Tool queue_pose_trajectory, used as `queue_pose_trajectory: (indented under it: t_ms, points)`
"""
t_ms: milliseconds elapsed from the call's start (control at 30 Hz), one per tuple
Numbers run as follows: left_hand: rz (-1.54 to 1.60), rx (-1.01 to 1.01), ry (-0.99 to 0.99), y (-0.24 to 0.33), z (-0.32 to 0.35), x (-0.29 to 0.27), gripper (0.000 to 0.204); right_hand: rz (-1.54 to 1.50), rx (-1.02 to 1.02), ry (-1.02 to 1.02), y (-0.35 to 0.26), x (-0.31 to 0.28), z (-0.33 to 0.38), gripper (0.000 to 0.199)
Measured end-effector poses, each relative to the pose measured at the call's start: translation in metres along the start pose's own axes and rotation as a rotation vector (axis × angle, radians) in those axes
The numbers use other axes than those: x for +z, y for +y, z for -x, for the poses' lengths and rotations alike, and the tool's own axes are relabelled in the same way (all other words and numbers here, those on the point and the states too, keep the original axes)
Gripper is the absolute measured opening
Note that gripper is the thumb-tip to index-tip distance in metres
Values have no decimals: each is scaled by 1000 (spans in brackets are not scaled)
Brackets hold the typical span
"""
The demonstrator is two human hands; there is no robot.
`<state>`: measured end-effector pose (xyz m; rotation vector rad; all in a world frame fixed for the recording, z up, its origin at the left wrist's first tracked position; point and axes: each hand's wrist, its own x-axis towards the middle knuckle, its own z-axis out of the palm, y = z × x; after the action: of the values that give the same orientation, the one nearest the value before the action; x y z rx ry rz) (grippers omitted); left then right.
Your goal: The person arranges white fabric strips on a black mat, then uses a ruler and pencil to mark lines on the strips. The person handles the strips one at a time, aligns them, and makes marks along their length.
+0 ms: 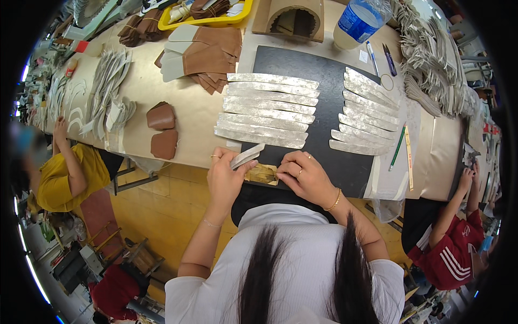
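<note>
My left hand [224, 175], at the near edge of the table, is closed on a few pale grey strips [248, 156] that stick out between thumb and fingers. Beside it, my right hand [307, 175] has its fingers bent and pressed together at the right end of a small yellowish, smeared piece [262, 174]. What those fingertips pinch, if anything, is too small to make out. Ahead of both hands, long silvery-white strips lie in two overlapping columns, a left column [267, 110] and a right column [367, 113], on a black board [327, 81].
Brown and grey leather pieces [208, 56] lie stacked at the far left, near a yellow tray [245, 16]. A plastic bottle [359, 24] stands at the back. A green pencil [398, 146] and a narrow ruler [409, 156] lie right. Co-workers sit on both sides.
</note>
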<state>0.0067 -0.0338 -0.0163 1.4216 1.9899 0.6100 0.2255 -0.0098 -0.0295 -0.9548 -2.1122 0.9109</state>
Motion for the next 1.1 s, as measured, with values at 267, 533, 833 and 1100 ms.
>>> queue_pose_trajectory:
  t_ms: [267,533,833,1100]
  points:
    - [89,94,13,1,16,2,17,9,6,-22,-1,-2,-2,15]
    - [38,458,84,-12,42,3,20,14,19,-76,-8,-5,-8,19]
    - [-45,632,95,-2,39,0,20,224,36,-231,-10,1,-24,16]
    - [94,699,96,-1,45,-5,30,213,-133,-257,-13,-14,-10,10]
